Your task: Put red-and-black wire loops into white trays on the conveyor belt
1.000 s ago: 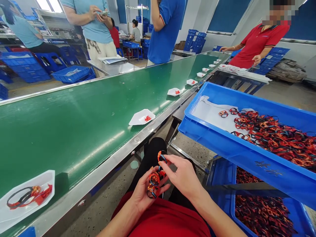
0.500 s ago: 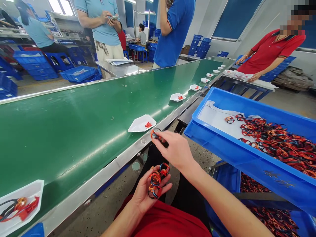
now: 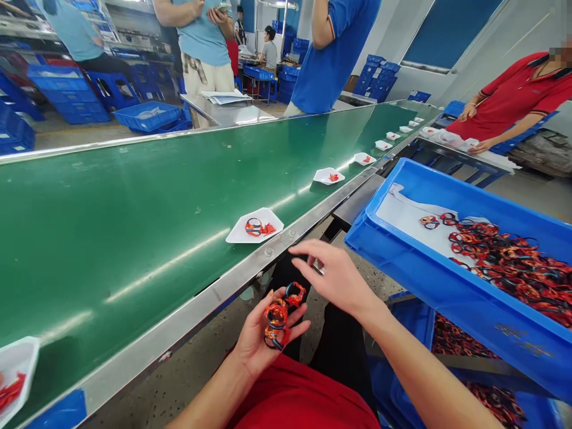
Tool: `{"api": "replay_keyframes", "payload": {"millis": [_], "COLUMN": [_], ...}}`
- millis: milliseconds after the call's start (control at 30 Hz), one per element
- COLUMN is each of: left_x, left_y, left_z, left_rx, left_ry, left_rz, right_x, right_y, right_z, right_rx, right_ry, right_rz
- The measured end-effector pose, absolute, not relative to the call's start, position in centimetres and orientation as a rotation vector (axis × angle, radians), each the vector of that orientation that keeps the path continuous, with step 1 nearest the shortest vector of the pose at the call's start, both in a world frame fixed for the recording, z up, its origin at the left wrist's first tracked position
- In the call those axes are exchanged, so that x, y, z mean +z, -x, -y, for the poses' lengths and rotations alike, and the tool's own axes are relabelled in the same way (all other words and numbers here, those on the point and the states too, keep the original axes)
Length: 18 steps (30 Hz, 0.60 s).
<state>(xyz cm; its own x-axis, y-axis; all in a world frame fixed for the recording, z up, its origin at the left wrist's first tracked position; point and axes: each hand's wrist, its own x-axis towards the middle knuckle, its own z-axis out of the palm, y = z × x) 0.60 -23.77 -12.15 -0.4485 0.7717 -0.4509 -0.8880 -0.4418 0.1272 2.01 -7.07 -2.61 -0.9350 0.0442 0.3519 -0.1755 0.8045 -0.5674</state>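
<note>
Several red, orange and black ring-shaped pieces (image 3: 276, 316) rest in my left hand (image 3: 257, 339), palm up with its fingers curled loosely round them. My right hand (image 3: 333, 274) is empty, thumb and fingers apart, beside the metal rail of the belt. Just beyond it, on the green conveyor belt (image 3: 147, 208), a white angular tray (image 3: 236, 233) holds one such ring piece (image 3: 253, 226) beside a small red piece (image 3: 269, 229). Another white tray (image 3: 29, 357), cut off by the left edge, has red pieces in it.
A blue bin (image 3: 415, 271) full of ring pieces stands at my right, with more bins below. Further white trays (image 3: 329, 176) with red pieces line the belt's near side. A person in red (image 3: 513, 95) works at the far right; others stand across the belt.
My right hand has let go of a ring piece, which now lies in the nearest white tray, and has drawn back slightly right. The left tray has moved further out of view.
</note>
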Motion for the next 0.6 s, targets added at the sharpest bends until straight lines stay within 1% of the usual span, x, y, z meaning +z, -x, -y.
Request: {"api": "replay_keyframes", "payload": {"millis": [100,200,300,400,600], "left_x": [-12.2,-12.3,-12.2,-11.9,-11.7], "left_y": [-0.8,-1.2,-1.8,-2.2,-2.2], "left_z": [23.4,22.9,22.7,22.6,22.6], "left_rx": [2.024,2.04,2.045,2.049,2.022], "left_ry": [0.318,0.221,0.215,0.254,0.315], "left_rz": [-0.422,-0.448,-0.49,-0.49,-0.495], "right_x": [-5.2,-7.8,-9.1,-9.3,-9.2], "right_y": [-6.0,-8.0,-8.5,-8.6,-8.8], "right_z": [6.5,6.8,7.5,8.0,7.9], "right_rx": [1.118,1.246,1.366,1.417,1.394], "right_ry": [0.042,0.136,0.206,0.24,0.201], "right_rz": [2.71,2.662,2.545,2.441,2.295]}}
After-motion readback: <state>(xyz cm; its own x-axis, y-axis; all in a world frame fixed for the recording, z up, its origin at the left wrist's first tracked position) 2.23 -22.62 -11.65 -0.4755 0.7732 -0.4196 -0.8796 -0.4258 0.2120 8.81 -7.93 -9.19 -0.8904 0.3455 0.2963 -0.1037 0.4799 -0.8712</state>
